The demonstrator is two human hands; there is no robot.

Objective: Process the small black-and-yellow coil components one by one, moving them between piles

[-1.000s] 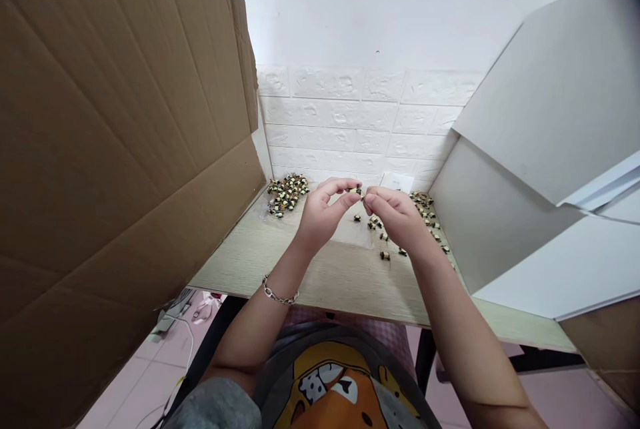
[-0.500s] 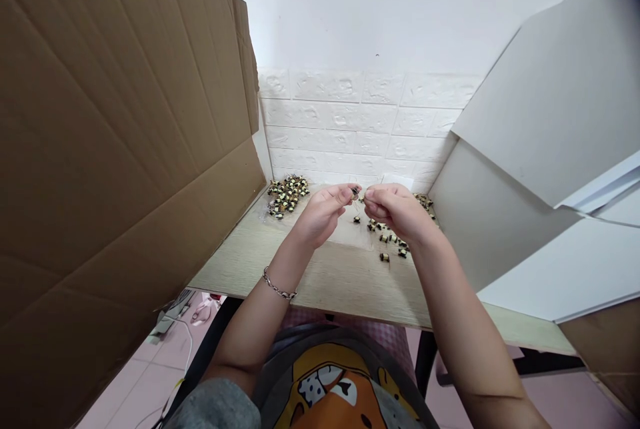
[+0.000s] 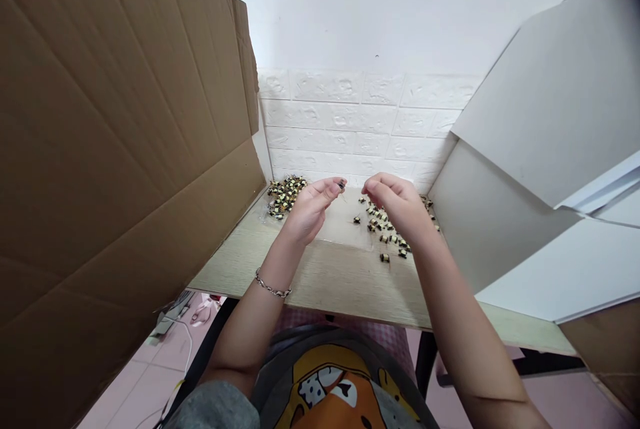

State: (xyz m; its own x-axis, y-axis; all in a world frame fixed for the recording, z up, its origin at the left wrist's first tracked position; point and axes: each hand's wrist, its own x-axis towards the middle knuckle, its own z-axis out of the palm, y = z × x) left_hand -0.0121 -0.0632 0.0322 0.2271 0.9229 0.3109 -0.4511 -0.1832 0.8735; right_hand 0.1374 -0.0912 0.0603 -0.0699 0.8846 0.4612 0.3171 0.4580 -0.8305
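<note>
Between the thumb and fingertips of my left hand (image 3: 315, 205) is a small dark coil part (image 3: 341, 184), with a thin wire hanging from it. My right hand (image 3: 395, 201) is apart from it, to the right, thumb and fingers pressed together; whatever they hold, if anything, is too small to tell. Below and around my right hand lie several black-and-yellow coil parts (image 3: 385, 257), spread over the right of the pale wooden table (image 3: 350, 282). A denser pile of similar parts (image 3: 285, 197) sits at the back left, beyond my left wrist.
A tall cardboard sheet (image 3: 125, 115) walls off the left side. White panels (image 3: 525, 229) stand on the right, and a white brick-patterned wall (image 3: 345, 115) closes the back. A clear plastic sheet (image 3: 345, 232) lies mid-table.
My left hand has moved left with the coil part, away from my right hand. The gap between the hands is wider. My right hand has shifted slightly up.
</note>
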